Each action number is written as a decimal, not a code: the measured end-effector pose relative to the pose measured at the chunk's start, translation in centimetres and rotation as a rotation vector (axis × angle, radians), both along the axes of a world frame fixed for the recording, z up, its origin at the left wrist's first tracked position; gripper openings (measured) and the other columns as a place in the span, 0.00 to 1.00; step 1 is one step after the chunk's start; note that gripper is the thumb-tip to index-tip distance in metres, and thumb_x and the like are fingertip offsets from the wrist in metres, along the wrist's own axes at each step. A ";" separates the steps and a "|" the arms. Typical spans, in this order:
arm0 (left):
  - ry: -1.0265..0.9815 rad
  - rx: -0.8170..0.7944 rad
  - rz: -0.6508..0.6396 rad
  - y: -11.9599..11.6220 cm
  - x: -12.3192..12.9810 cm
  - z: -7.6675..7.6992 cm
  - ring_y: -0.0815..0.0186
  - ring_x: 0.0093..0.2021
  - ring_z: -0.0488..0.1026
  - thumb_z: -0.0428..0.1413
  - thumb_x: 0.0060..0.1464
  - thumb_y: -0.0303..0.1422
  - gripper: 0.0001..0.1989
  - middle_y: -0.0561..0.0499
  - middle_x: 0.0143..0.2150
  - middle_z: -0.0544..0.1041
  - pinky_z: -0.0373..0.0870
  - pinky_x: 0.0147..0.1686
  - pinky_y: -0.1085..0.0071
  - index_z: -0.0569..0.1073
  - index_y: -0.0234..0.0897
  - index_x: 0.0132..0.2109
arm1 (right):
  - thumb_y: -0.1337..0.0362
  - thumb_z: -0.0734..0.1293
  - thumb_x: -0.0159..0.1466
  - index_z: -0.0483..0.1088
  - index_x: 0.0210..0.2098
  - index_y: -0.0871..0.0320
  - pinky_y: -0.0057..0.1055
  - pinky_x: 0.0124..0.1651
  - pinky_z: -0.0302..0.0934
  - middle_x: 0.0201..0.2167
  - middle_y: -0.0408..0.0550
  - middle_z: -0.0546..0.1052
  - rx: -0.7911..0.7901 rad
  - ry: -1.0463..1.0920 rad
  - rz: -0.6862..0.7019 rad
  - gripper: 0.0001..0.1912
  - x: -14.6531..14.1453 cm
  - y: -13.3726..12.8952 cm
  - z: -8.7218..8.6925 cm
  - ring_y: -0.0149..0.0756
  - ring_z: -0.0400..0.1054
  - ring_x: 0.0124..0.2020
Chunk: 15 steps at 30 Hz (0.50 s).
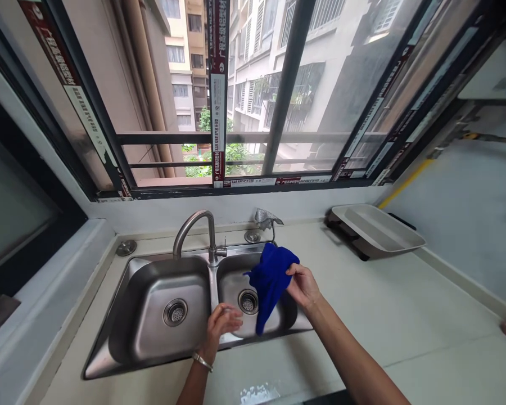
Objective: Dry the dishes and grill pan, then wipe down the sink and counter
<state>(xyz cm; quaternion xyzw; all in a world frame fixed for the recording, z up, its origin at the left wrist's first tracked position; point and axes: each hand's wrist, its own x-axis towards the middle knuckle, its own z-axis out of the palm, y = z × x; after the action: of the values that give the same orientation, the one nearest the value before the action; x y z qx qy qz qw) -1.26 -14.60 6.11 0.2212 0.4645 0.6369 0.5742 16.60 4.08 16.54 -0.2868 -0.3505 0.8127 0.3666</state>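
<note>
I see the deep-blue soft cloth point(270, 281) hanging over the right basin of the double stainless-steel sink point(109, 343), pinched at its upper edge by my right hand point(302, 286). The fingers of that hand are closed on a bunched fold of it, and the rest drapes down in loose folds toward the drain. I judge it light and limp, possibly damp, so it will sag and swing from wherever it is held; a gathered corner or edge looks the surest place to grip. My left hand point(220, 323), with a metal bangle at the wrist, hovers just beside the cloth's lower end, at the sink's front rim, fingers loosely curled and holding nothing. Behind the basins stands the curved brushed-steel tap point(196, 232). A small grey crumpled rag point(265, 217) hangs near the wall. On the pale table point(405, 315), to the right and well apart, sits a shallow white rectangular tray point(377, 229).
</note>
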 end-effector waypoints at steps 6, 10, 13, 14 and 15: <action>0.058 0.159 -0.016 3.8 1.0 2.3 0.52 0.58 0.71 0.59 0.50 0.52 0.29 0.38 0.55 0.77 0.60 0.62 0.58 0.77 0.34 0.50 | 0.55 0.67 0.57 0.73 0.30 0.55 0.39 0.43 0.67 0.27 0.45 0.78 -0.045 0.046 0.058 0.10 -1.2 -2.5 2.0 0.43 0.74 0.37; 0.139 0.059 0.169 6.4 0.6 3.2 0.53 0.50 0.75 0.53 0.51 0.58 0.30 0.41 0.43 0.82 0.65 0.57 0.58 0.79 0.35 0.40 | 0.53 0.71 0.55 0.69 0.25 0.55 0.32 0.34 0.62 0.22 0.41 0.74 0.035 -0.089 -0.030 0.13 -1.8 -3.5 1.9 0.35 0.69 0.28; 0.233 0.019 0.270 6.8 -0.6 3.3 0.54 0.46 0.75 0.57 0.48 0.57 0.26 0.46 0.34 0.82 0.67 0.53 0.61 0.78 0.36 0.32 | 0.60 0.72 0.50 0.65 0.21 0.56 0.28 0.28 0.56 0.19 0.38 0.69 0.104 -0.131 -0.056 0.12 -1.7 -3.8 1.6 0.29 0.60 0.22; 0.234 0.016 0.244 6.7 -1.0 3.4 0.54 0.44 0.76 0.59 0.47 0.55 0.24 0.47 0.31 0.81 0.68 0.50 0.61 0.78 0.36 0.31 | 0.62 0.72 0.48 0.63 0.20 0.56 0.28 0.27 0.54 0.18 0.37 0.67 0.120 -0.130 -0.053 0.12 -1.6 -3.9 1.6 0.28 0.58 0.21; 0.236 0.014 0.208 6.5 -1.2 3.5 0.54 0.42 0.76 0.61 0.46 0.54 0.23 0.48 0.29 0.80 0.69 0.47 0.61 0.78 0.36 0.31 | 0.64 0.71 0.46 0.62 0.19 0.56 0.28 0.26 0.53 0.17 0.37 0.65 0.129 -0.126 -0.046 0.12 -1.5 -3.9 1.7 0.27 0.56 0.21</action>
<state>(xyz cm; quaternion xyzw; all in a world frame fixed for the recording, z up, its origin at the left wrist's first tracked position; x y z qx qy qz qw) -2.48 -8.06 9.62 0.2496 0.5447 0.6656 0.4450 15.08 0.14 18.22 -0.3212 -0.4180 0.7601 0.3799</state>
